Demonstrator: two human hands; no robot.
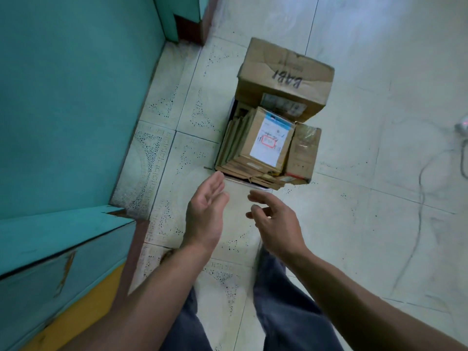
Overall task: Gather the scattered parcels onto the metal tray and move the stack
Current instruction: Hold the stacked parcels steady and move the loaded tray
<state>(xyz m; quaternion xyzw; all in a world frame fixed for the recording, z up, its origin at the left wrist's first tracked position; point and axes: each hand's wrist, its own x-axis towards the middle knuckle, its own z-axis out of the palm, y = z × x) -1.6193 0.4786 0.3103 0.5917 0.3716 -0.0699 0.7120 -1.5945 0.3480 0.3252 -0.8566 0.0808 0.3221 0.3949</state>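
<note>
Dark trousers (278, 300) and two bare forearms fill the bottom of the view, reaching forward over the tiled floor (354, 224). Neither hand holds anything. The left hand (206, 214) has straight fingers and its palm turned inward, so its grip is open. The right hand (272, 224) has loosely curved fingers, and its grip is open too.

Both hands sit just short of the near rim of the metal tray (243, 182), which rests on the floor with only a thin strip of it showing. The parcels are gathered on it. A big box (283, 77) with writing on top sits at the far end. A labelled parcel (268, 140) lies on a pile of flat envelopes (235, 138), and a small box (302, 153) stands beside it on the right. The hands are spread about as wide as the tray's near edge, which suggests they are lining up to take its sides and lift the whole stack.

A teal wall (76, 97) runs close on the left, narrowing the room on that side. A loose cable (421, 178) trails over the floor well to the right, clear of the tray. The stack is uneven and overhangs the rim, so it may shift when lifted.
</note>
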